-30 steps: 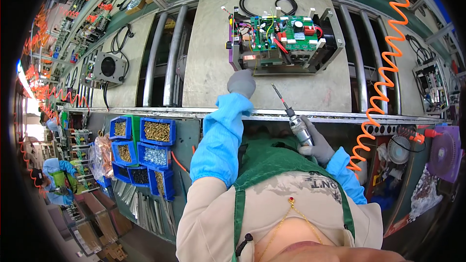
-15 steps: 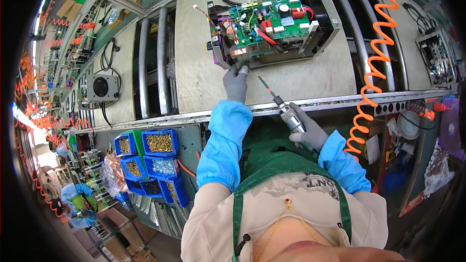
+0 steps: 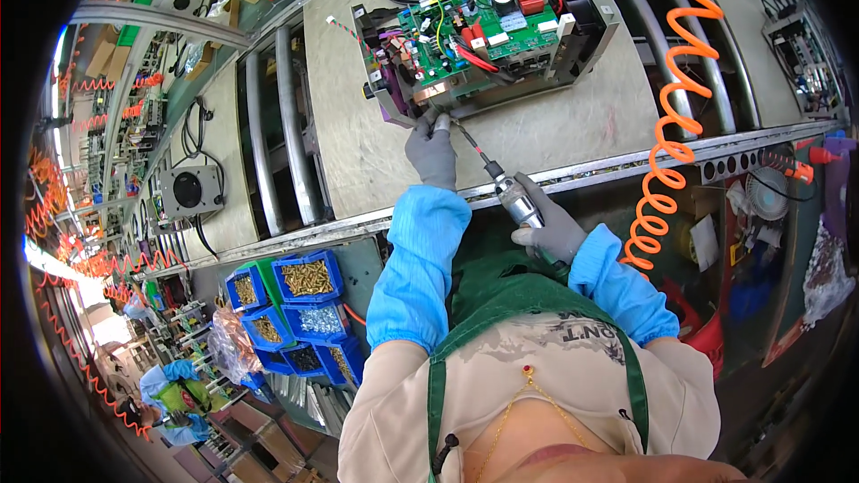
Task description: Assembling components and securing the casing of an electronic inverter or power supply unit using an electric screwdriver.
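Your grey-gloved left hand (image 3: 431,156) bunched at far green-topped metal chassis (image 3: 499,38), hold unclear; grey-gloved right hand (image 3: 552,227) wraps silver cylindrical screwdriver (image 3: 515,199).

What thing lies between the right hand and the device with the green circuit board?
In the head view, a screwdriver, held in the right hand, points toward the device across the metal rail and pale plate.

A wide fisheye camera on the person's head looks steeply down, close above the green apron (image 3: 506,293), facing forward to the roller conveyor (image 3: 296,125) and circuit board (image 3: 488,27); straight edges bow toward its dark rim.
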Action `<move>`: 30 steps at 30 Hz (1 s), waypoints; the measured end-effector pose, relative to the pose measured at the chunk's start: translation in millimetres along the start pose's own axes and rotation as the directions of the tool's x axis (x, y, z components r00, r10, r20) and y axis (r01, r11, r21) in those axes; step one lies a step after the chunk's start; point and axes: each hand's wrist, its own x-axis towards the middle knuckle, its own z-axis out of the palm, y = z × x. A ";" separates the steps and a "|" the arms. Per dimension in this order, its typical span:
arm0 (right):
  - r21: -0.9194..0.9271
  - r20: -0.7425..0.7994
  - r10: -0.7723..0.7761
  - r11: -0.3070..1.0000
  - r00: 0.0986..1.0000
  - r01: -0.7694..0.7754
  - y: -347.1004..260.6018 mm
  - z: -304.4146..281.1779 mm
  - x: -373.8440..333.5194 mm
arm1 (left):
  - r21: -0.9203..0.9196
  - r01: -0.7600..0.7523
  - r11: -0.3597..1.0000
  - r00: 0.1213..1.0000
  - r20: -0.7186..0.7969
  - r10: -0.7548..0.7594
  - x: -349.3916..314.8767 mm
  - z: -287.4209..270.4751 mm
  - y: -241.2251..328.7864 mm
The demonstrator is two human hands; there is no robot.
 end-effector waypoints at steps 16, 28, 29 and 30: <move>-0.036 -0.138 -0.107 0.994 0.985 0.103 27.6 24.9 45.6 | 0.110 -0.030 0.993 0.999 -0.029 0.033 3.7 4.6 -15.4; -0.102 -0.173 -0.154 0.985 0.973 0.138 38.8 28.6 53.3 | 0.133 -0.085 0.987 0.996 0.004 0.085 2.9 5.0 -15.2; -0.087 -0.174 -0.151 0.987 0.973 0.138 39.0 29.6 53.9 | 0.183 -0.095 0.978 0.995 0.044 0.088 3.8 2.5 -14.8; -0.072 -0.174 -0.148 0.988 0.974 0.137 39.1 30.6 54.6 | 0.185 -0.097 0.978 0.995 0.042 0.091 2.4 -0.2 -14.9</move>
